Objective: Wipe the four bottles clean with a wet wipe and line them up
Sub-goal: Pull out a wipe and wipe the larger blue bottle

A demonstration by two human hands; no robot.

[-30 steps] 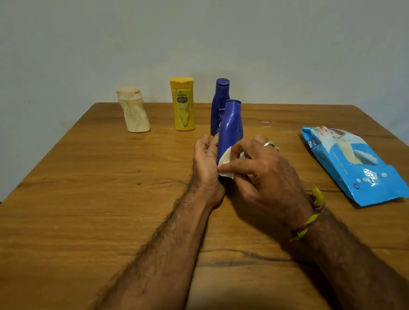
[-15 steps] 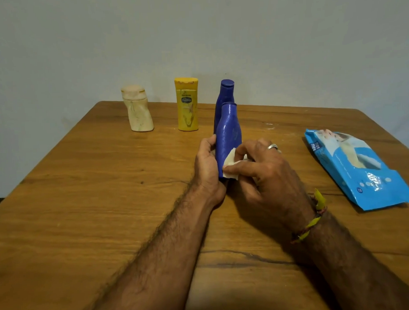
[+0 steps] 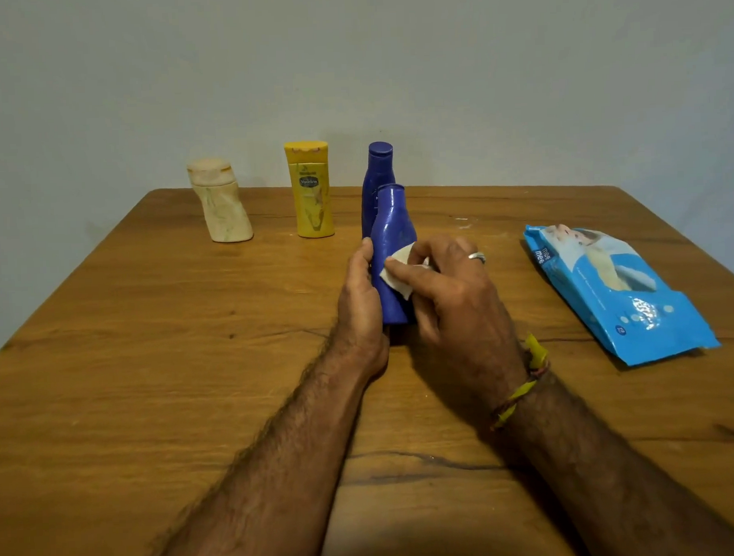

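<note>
A blue bottle [image 3: 390, 231] stands upright at the middle of the wooden table [image 3: 152, 368]. My left hand [image 3: 360, 303] grips its left side near the base. With curled fingers my right hand [image 3: 453, 291] pinches a white wet wipe [image 3: 398, 270] against the bottle's front. Directly behind it stands a second blue bottle [image 3: 378, 169], partly hidden. Further left in the back row are a yellow bottle [image 3: 312, 192] and a cream marbled bottle [image 3: 221, 208], both upright.
A blue pack of wet wipes [image 3: 615, 290] lies flat on the right side of the table. A plain wall rises just behind the table's far edge.
The wipe in my right hand has shifted a little up the front of the held blue bottle. My left hand keeps its grip, and the other bottles have not moved.
</note>
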